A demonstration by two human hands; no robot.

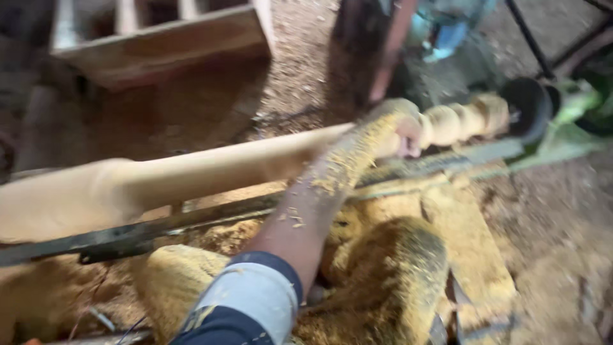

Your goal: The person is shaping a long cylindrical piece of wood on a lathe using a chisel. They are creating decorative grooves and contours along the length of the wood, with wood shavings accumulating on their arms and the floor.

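Note:
A long pale wooden spindle [211, 169] lies across the view on a lathe, smooth and thick at the left. Its right end [460, 118] is cut into rounded beads. My left hand [399, 128] reaches up from the bottom centre and curls its fingers over the spindle just left of the beads. The forearm [319, 191] is coated in sawdust and the sleeve [249, 300] is blue and grey. My right hand does not show. The picture is blurred.
A dark metal rail [191, 220] runs under the spindle. A black round lathe part [527, 108] holds the spindle's right end, with green metal [575, 108] beside it. Sawdust-covered mounds [396, 275] fill the foreground. A wooden box frame [159, 38] stands at the back left.

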